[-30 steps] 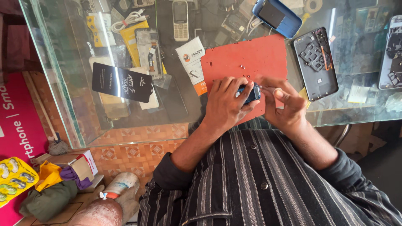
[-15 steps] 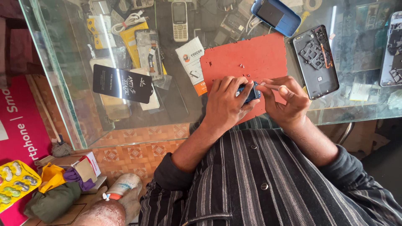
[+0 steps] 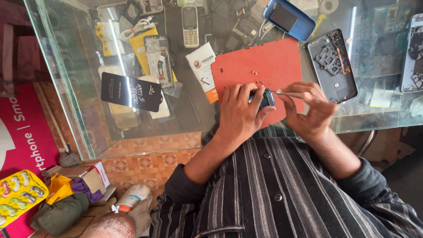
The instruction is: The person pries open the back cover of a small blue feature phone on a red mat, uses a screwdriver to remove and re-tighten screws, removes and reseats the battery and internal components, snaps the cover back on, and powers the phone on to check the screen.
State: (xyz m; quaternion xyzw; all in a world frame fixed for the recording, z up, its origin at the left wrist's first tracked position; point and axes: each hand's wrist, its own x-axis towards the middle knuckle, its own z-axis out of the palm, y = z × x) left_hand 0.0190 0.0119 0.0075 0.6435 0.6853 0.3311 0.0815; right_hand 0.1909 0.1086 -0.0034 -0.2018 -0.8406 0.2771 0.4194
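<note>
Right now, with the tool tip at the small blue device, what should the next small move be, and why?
Probably press the thin tool into the small blue device and work it there: the right hand already has the tip at its edge, while the left hand pins it on the red mat.

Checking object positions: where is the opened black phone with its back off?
In the head view, the opened black phone lies on the glass counter, just off the red mat, below the blue phone.

I see glass counter [image 3: 66, 66] carrying red mat [image 3: 260, 66]. Right of mat: opened black phone back [image 3: 332, 66]. Above mat: blue phone [image 3: 288, 20]. Far right of mat: second opened phone [image 3: 413, 53].
</note>
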